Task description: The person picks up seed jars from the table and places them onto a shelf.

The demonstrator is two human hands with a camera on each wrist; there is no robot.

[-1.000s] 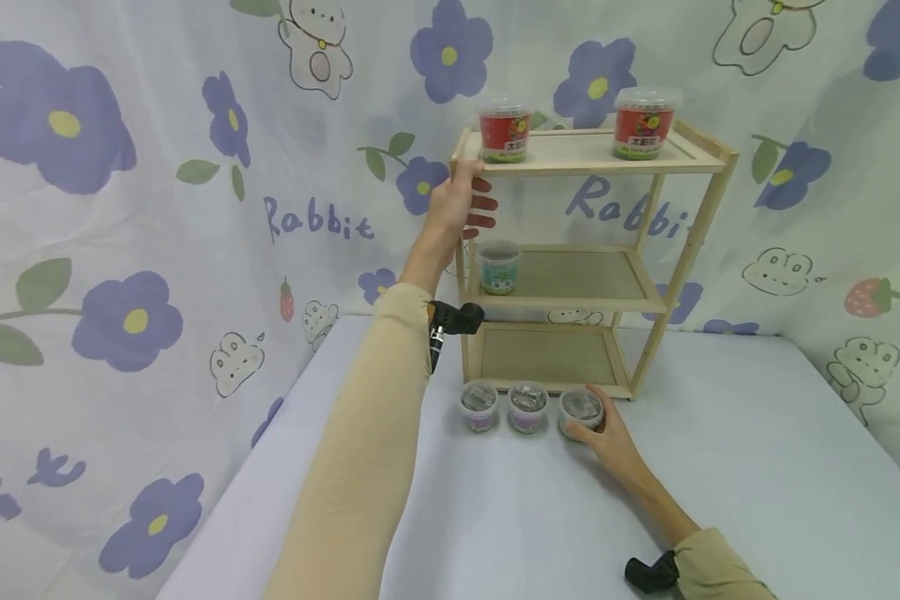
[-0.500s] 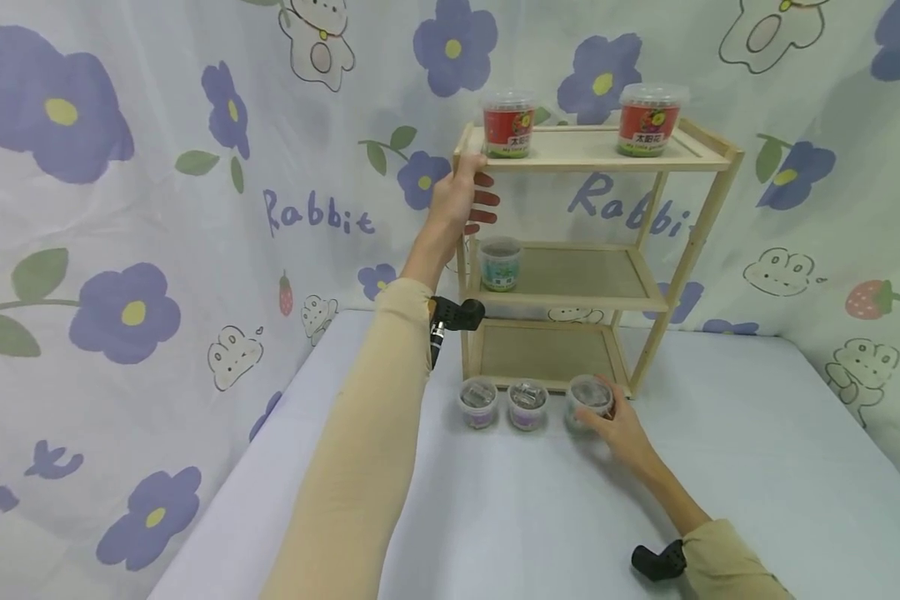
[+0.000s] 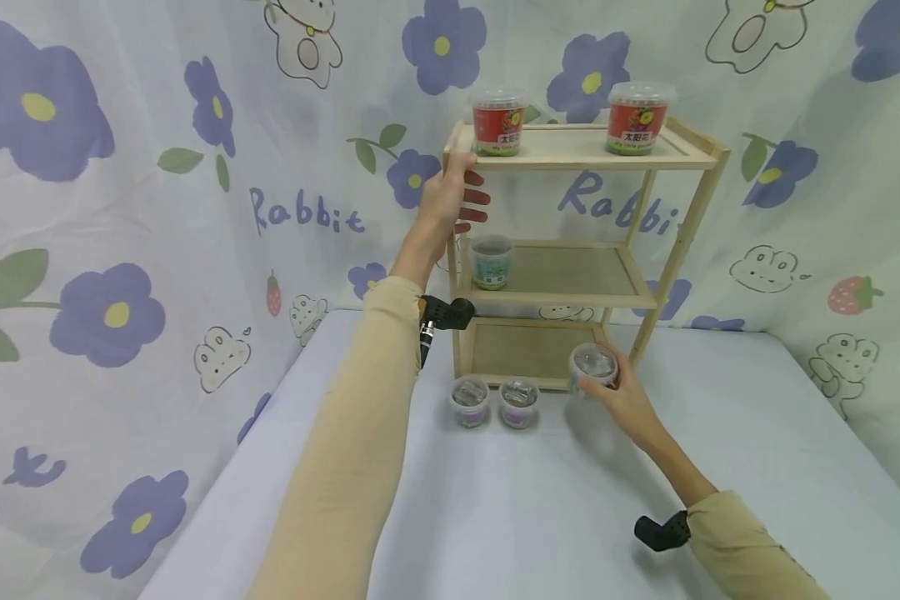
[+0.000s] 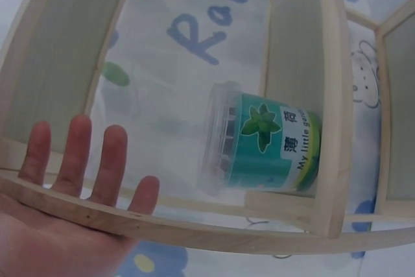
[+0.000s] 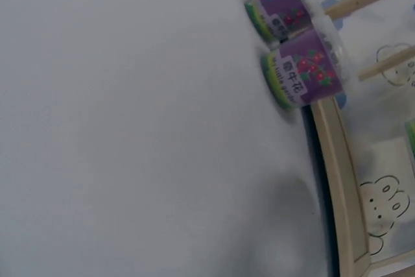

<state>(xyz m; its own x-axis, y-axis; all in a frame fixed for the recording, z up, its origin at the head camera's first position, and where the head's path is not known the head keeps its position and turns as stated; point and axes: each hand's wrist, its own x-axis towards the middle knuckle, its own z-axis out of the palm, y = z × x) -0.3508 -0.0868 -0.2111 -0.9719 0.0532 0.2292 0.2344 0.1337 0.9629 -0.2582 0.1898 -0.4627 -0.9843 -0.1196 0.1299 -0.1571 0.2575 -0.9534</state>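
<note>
My left hand grips the wooden shelf at its upper left front post. In the left wrist view, the fingers extend past the post, beside a teal cup on the middle tier. My right hand holds a clear-lidded cup between thumb and fingers, raised off the table before the bottom tier's right part; its side label is mostly hidden. Two purple-labelled cups stand left of it. The right wrist view shows these purple cups but not the hand.
Two red-labelled cups stand on the top tier, one left and one right. The shelf stands on a white-covered table, in front of a patterned curtain.
My right hand has lifted the cup from the row on the table and moved it up toward the shelf and slightly right. My left hand keeps its place on the post.
</note>
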